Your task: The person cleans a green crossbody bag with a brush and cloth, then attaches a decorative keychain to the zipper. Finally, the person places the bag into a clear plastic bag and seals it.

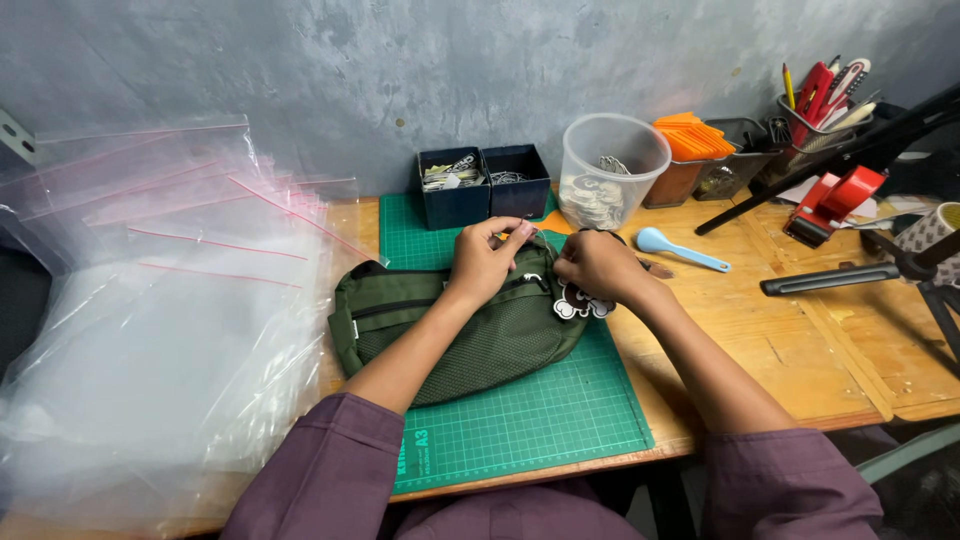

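A dark green waist bag (470,335) lies on a green cutting mat (540,420) in front of me. My left hand (485,260) rests on the bag's top edge with its fingers pinched at the zipper area. My right hand (598,265) is closed on the bag's right end, close to the left hand. A black and white charm (580,303) hangs from the bag just below my right hand. What the fingertips pinch is too small to tell.
A heap of clear zip bags (150,320) covers the table's left side. Behind the mat stand two dark blue bins (483,185) and a clear plastic tub (610,170). A light blue spoon (680,250), orange cards (693,138), a pen holder (820,110), a red tape dispenser (835,200) and a black tripod (880,270) crowd the right.
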